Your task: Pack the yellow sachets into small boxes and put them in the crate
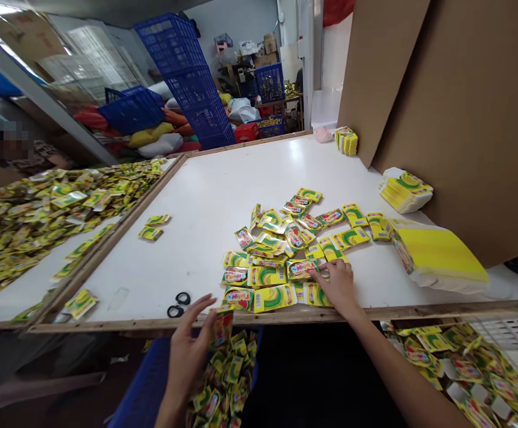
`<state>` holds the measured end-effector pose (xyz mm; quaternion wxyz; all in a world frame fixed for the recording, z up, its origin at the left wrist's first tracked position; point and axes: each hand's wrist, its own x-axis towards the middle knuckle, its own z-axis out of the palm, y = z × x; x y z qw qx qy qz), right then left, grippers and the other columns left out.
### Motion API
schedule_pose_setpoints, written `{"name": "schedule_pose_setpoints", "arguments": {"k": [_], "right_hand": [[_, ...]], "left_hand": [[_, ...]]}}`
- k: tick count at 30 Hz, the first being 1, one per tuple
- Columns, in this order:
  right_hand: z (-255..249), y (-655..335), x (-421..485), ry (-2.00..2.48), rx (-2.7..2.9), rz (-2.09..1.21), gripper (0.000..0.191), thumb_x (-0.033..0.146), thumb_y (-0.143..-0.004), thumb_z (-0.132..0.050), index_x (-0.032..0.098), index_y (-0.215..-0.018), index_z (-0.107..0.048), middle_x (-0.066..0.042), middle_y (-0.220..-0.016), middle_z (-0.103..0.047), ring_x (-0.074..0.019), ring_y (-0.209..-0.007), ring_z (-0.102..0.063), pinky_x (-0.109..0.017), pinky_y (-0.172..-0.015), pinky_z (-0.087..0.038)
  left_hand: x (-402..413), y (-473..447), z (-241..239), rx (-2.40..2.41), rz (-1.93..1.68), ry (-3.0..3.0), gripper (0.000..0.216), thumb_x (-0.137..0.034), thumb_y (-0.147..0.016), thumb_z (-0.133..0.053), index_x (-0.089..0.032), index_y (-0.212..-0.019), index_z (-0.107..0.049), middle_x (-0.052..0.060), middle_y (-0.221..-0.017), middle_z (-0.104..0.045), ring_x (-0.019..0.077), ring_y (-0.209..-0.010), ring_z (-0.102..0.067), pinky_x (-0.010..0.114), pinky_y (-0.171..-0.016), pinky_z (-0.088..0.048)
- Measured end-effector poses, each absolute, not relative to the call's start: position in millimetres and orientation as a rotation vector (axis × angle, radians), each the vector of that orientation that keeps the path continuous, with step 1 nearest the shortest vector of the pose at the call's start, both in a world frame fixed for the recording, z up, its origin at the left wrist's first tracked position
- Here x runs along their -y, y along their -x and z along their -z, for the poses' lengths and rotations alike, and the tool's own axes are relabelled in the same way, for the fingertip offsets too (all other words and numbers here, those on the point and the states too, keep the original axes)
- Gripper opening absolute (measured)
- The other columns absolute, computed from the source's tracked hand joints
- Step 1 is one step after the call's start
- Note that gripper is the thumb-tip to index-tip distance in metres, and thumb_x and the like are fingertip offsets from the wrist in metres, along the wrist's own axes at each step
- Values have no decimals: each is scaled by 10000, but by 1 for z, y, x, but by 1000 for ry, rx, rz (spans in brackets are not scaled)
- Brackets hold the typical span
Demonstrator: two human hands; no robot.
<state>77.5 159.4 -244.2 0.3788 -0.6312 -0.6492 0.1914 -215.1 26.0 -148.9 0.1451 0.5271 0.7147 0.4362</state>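
Note:
Small yellow-green printed card boxes (268, 276) lie in rough rows and a loose heap on the white table in front of me. My right hand (338, 287) rests at the right end of the near rows, with its thumb and fingers closed at the edge of a small box (302, 269) with a red-and-green print. Over the table's front edge, my left hand (191, 337) has its fingers apart. A blurred small box (223, 324) is just off its fingertips, above a blue basket (145, 380) filled with similar boxes.
Black-handled scissors (179, 304) lie by the front edge. Stacked flat cartons (439, 252) stand at the right, beside a large cardboard sheet (468, 131). A wooden rail (125, 229) divides off a big heap of boxes (62, 214), with a person beyond. Blue crates (187, 77) stand behind.

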Motion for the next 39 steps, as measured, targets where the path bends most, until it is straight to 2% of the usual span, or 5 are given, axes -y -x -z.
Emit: {"name": "schedule_pose_setpoints", "arguments": {"k": [7, 14, 25, 35, 39], "right_hand": [[216, -85, -156, 1323, 1727, -454, 205, 350, -865, -512, 213, -795, -648, -111, -1207, -464, -287, -1084, -450, -457, -922, -389], [199, -97, -138, 1188, 1803, -554, 188, 262, -918, -427, 230, -835, -592, -46, -833, -597, -208, -799, -581, -311, -710, -460], [216, -94, -120, 1138, 1443, -707, 187, 330, -874, -544, 222, -1025, -529, -46, -895, -622, -186, -804, -618, -312, -720, -516], [241, -96, -103, 1116, 1517, -748, 249, 301, -899, -509, 224, -1133, -547, -76, -1033, -652, -202, -915, -644, -347, -803, -530], [232, -103, -109, 1092, 1721, -759, 172, 298, -913, -475, 231, -977, -619, -46, -923, -668, -202, -881, -638, -324, -774, -512]], "left_hand": [[-46, 173, 165, -1856, -1247, -1653, 353, -339, -833, -568, -228, -1168, -560, 80, -1226, -578, 248, -1153, -532, 410, -975, -437], [-105, 68, 206, -1377, -1268, -1616, 405, -226, -816, -605, -240, -1213, -524, 87, -1237, -562, 237, -1150, -526, 409, -992, -391], [-105, 56, 207, -1219, -1333, -1471, 325, -266, -821, -606, -195, -1136, -563, 115, -1239, -494, 177, -913, -598, 323, -815, -512], [-96, 68, 210, -1192, -1218, -1395, 253, -276, -820, -614, -191, -1055, -656, 79, -1014, -661, 198, -903, -616, 305, -817, -504], [-95, 65, 217, -1111, -1113, -1288, 355, -300, -769, -680, -187, -1103, -635, 74, -961, -684, 182, -810, -638, 284, -725, -522]]}}
